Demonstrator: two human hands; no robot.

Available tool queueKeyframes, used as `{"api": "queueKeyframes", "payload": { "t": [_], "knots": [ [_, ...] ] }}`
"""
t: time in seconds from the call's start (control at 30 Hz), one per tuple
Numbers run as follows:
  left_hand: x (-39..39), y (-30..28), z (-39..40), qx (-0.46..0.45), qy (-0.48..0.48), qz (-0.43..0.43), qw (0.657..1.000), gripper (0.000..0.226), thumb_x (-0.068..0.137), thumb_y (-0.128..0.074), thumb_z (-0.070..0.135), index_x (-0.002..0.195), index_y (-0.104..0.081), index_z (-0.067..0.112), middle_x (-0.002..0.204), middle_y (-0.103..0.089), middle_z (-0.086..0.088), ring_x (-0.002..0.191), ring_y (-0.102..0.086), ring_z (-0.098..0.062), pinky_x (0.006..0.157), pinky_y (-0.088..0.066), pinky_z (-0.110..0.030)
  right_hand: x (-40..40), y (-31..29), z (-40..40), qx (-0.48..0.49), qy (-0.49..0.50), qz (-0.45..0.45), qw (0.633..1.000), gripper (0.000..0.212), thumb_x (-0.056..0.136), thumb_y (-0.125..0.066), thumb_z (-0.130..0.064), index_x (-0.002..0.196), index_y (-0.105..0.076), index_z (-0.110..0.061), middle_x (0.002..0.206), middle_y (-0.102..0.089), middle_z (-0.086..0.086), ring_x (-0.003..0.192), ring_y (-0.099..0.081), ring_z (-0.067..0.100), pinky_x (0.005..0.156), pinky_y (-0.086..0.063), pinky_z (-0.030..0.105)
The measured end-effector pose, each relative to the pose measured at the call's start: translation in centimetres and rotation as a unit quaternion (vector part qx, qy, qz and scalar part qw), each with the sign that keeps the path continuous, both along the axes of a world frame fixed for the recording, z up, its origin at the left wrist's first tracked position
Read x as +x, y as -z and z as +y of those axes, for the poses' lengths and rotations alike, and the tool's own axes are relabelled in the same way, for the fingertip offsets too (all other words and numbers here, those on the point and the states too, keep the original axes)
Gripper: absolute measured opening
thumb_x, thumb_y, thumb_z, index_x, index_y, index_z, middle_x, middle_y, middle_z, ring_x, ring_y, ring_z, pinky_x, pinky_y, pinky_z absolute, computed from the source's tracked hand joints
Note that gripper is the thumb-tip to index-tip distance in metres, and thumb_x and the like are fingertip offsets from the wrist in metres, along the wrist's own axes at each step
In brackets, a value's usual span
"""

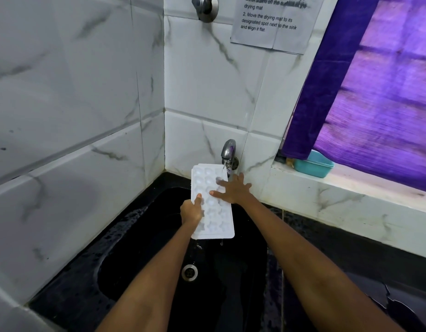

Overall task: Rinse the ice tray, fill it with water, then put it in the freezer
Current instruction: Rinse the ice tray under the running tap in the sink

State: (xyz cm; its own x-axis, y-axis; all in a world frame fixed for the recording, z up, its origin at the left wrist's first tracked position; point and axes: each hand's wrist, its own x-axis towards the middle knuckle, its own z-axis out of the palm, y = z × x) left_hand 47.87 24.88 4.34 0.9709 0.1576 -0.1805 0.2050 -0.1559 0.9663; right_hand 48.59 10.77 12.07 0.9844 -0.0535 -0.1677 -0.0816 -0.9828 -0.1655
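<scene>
Left hand (192,210) is gripping the white ice tray (212,202) by its long edge above the black sink (140,255), while the right hand (232,190) is lying spread flat on its cups. Water is running from the tap (228,153) onto the tray's far end; water in the cups is hard to make out.

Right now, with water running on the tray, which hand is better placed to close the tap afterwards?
The right hand, probably. It lies spread and open on the ice tray, just below the tap. The left hand grips the tray's left edge and holds it over the sink.
</scene>
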Motion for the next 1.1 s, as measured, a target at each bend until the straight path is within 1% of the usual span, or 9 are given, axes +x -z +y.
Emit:
{"api": "queueKeyframes", "payload": {
  "t": [0.13, 0.27, 0.4, 0.53, 0.63, 0.73, 0.93, 1.03, 1.1],
  "knots": [
    [0.1, -0.1, 0.3, 0.006, 0.006, 0.0, 1.0, 0.047, 0.097, -0.047, 0.037, 0.104, -0.063, -0.006, 0.09, -0.063, -0.011, 0.075, -0.063, -0.026, 0.075, -0.056, -0.036, 0.3, -0.1, -0.2, -0.033, -0.001, -0.013, 0.999, 0.063, 0.082, -0.041, -0.07, 0.136, -0.041, -0.037, 0.157, -0.009, 0.016, 0.144, 0.006, 0.038, 0.112, -0.006, 0.063],
    [0.1, -0.1, 0.2, -0.006, -0.005, 0.002, 1.0, 0.048, 0.097, -0.047, 0.037, 0.102, -0.064, -0.007, 0.086, -0.063, -0.012, 0.072, -0.062, -0.027, 0.071, -0.052, -0.034, 0.3, 0.1, 0.4, -0.018, -0.007, 0.007, 1.0, 0.068, 0.084, -0.039, -0.07, 0.142, -0.032, -0.035, 0.157, -0.004, 0.018, 0.144, 0.008, 0.039, 0.111, -0.006, 0.063],
    [-0.1, 0.3, 0.3, 0.013, 0.009, 0.003, 1.0, 0.048, 0.097, -0.048, 0.038, 0.102, -0.064, -0.008, 0.089, -0.064, -0.013, 0.075, -0.064, -0.027, 0.075, -0.057, -0.038, 0.2, 0.4, 0.2, -0.033, 0.016, -0.003, 0.999, 0.065, 0.083, -0.036, -0.073, 0.135, -0.042, -0.034, 0.153, -0.021, 0.015, 0.142, -0.006, 0.036, 0.111, -0.015, 0.059],
    [-0.2, 0.0, 0.0, -0.002, -0.004, 0.004, 1.0, 0.047, 0.097, -0.048, 0.037, 0.098, -0.064, -0.008, 0.089, -0.065, -0.018, 0.077, -0.065, -0.031, 0.07, -0.055, -0.035, 0.0, 1.0, 0.4, -0.006, 0.003, 0.022, 1.0, 0.073, 0.082, -0.04, -0.071, 0.144, -0.024, -0.036, 0.156, -0.005, 0.016, 0.144, 0.006, 0.036, 0.112, -0.012, 0.06],
    [0.0, -0.5, 0.2, 0.004, -0.024, 0.01, 1.0, 0.049, 0.096, -0.048, 0.038, 0.1, -0.065, -0.008, 0.096, -0.069, -0.021, 0.087, -0.068, -0.036, 0.083, -0.057, -0.042, -0.4, 0.7, -0.1, 0.053, -0.027, -0.019, 0.998, 0.069, 0.083, -0.047, -0.065, 0.143, -0.031, -0.034, 0.155, -0.011, 0.014, 0.144, 0.003, 0.033, 0.113, -0.013, 0.059],
    [0.5, -0.8, -0.1, -0.011, -0.056, 0.03, 0.998, 0.05, 0.096, -0.047, 0.041, 0.101, -0.064, -0.006, 0.103, -0.069, -0.022, 0.094, -0.068, -0.038, 0.086, -0.055, -0.042, -1.4, 1.1, -0.2, 0.077, -0.062, -0.034, 0.994, 0.066, 0.084, -0.05, -0.061, 0.142, -0.033, -0.035, 0.156, -0.009, 0.014, 0.145, 0.005, 0.031, 0.114, -0.017, 0.057],
    [1.0, -2.0, -1.6, -0.015, -0.047, 0.03, 0.998, 0.052, 0.096, -0.047, 0.042, 0.104, -0.063, -0.006, 0.105, -0.069, -0.022, 0.097, -0.067, -0.038, 0.088, -0.054, -0.041, -1.5, 1.1, 0.3, 0.003, -0.007, -0.061, 0.998, 0.069, 0.087, -0.037, -0.065, 0.144, -0.03, -0.027, 0.158, 0.002, 0.014, 0.144, 0.012, 0.036, 0.112, -0.009, 0.063],
    [0.9, -2.4, -2.3, -0.011, -0.046, 0.03, 0.998, 0.052, 0.096, -0.046, 0.042, 0.104, -0.063, -0.007, 0.105, -0.068, -0.021, 0.098, -0.066, -0.038, 0.086, -0.053, -0.038, -1.4, 0.0, 0.1, 0.029, 0.007, -0.024, 0.999, 0.071, 0.084, -0.039, -0.069, 0.143, -0.029, -0.031, 0.158, 0.0, 0.016, 0.144, 0.015, 0.036, 0.113, -0.006, 0.062],
    [0.7, -2.2, -2.5, -0.001, -0.039, 0.029, 0.999, 0.052, 0.096, -0.046, 0.042, 0.102, -0.063, -0.007, 0.104, -0.069, -0.022, 0.098, -0.066, -0.038, 0.087, -0.054, -0.039, -1.2, -0.5, -0.5, -0.011, 0.017, -0.017, 1.0, 0.067, 0.083, -0.037, -0.072, 0.14, -0.034, -0.037, 0.157, -0.002, 0.019, 0.144, 0.016, 0.037, 0.111, -0.002, 0.065]
  ]
}}
